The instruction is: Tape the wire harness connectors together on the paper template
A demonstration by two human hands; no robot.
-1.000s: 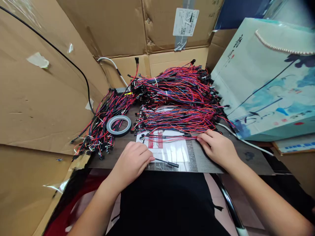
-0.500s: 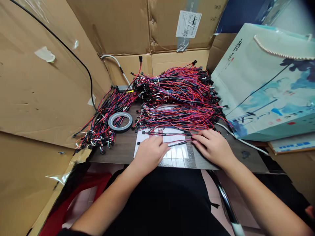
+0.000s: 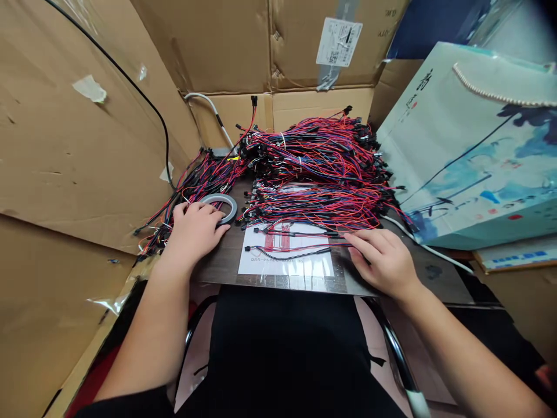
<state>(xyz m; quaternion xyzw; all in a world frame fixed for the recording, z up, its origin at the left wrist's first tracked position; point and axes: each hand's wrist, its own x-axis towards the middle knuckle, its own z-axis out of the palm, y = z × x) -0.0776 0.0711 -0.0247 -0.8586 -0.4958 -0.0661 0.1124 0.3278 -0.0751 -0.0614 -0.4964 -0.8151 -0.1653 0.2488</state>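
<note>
A wire harness [image 3: 278, 256] with red, blue and black leads lies across the white printed sheet [image 3: 287, 269]. Its right end runs under the fingers of my right hand [image 3: 385, 261], which are closed on it. Just above it, another harness [image 3: 300, 234] lies on the sheet and reaches towards the same fingertips. At the left, my left hand [image 3: 194, 235] rests over a loose pile of harnesses [image 3: 209, 177], fingers apart and thumb stretched out. Its fingertips are beside a grey tape roll [image 3: 230, 212] and partly cover that ring.
Behind the sheet lie a row of harnesses [image 3: 317, 206] and a taller tied stack [image 3: 317, 145]. Cardboard walls [image 3: 87, 145] enclose the left and back. A pale paper bag [image 3: 478, 157] stands at the right, with a white cable [image 3: 426, 244] before it.
My left hand has moved left from the sheet to the loose pile and tape roll, uncovering the sheet's print. My right hand has stayed almost in place.
</note>
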